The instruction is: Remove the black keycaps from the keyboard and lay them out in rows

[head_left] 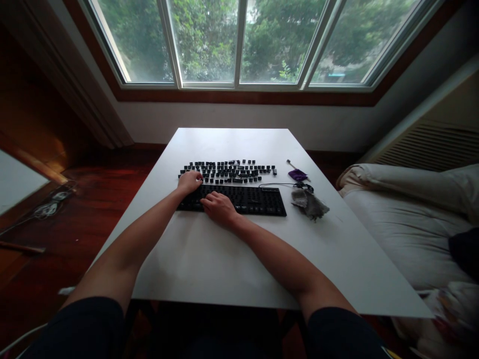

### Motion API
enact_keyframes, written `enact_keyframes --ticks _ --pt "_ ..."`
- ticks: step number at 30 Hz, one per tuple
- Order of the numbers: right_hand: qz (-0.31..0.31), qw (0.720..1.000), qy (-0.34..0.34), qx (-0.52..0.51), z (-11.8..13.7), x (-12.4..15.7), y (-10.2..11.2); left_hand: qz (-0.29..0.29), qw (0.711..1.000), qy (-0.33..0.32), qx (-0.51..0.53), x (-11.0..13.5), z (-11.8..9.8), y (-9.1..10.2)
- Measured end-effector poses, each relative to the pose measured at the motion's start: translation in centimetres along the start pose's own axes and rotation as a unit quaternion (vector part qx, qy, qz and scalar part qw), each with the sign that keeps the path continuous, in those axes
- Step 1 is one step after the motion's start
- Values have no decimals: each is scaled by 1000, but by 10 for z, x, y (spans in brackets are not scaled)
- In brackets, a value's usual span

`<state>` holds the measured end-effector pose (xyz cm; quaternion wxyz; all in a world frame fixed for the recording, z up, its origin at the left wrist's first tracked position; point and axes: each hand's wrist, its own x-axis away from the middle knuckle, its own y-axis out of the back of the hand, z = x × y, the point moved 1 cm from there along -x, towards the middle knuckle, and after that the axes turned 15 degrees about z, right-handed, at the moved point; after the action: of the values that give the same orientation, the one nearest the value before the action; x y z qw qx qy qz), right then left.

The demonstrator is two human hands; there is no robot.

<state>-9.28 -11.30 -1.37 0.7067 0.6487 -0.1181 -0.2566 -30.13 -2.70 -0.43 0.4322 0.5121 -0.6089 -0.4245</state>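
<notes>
A black keyboard (258, 202) lies on the white table in front of me. Behind it, loose black keycaps (228, 172) are laid out in several rows. My left hand (190, 182) is at the left end of these rows, its fingertips pinched on a small dark keycap (201, 178). Over the left part of the keyboard, my right hand (219, 206) rests with curled fingers pressed together at the keys. Whatever lies under those fingertips is hidden.
Right of the keyboard lie a grey cloth (310, 203), a coiled black cable (304, 186) and a purple cloth (298, 174) with a thin stick-like tool (291, 164). The white table (224, 264) faces a window. A pale sofa (389, 214) stands at the right.
</notes>
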Motion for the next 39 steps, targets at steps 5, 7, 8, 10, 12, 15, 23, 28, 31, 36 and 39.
enact_keyframes --ticks 5,7,8,10,12,15,23,28,31,36,39 --pt "2 1000 -5 -10 -1 0 0 28 999 42 13 -8 2 -3" --pt "1 1000 -7 -17 -1 1 1 23 999 41 19 -8 3 -2" --pt "-1 1000 -10 -23 -1 1 1 17 999 35 23 -7 3 -2" --pt "-14 999 -24 -42 -2 2 2 5 999 12 37 -3 5 1" --pt "-44 995 -55 -71 -5 2 2 -1 998 -32 50 6 7 6" --pt "-117 977 -123 -127 -12 2 4 8 990 -129 58 27 9 12" --pt "-154 954 -158 -202 -16 1 4 56 966 -253 17 80 1 6" --pt "-144 956 -152 -206 -15 2 4 36 960 -276 -17 86 -8 2" --pt "-145 953 -155 -215 -16 1 3 32 960 -277 -16 88 -9 2" --pt "-138 952 -161 -222 -18 2 1 33 959 -280 -3 88 -6 1" --pt "-133 953 -157 -220 -18 2 1 34 959 -281 6 87 -5 -2"
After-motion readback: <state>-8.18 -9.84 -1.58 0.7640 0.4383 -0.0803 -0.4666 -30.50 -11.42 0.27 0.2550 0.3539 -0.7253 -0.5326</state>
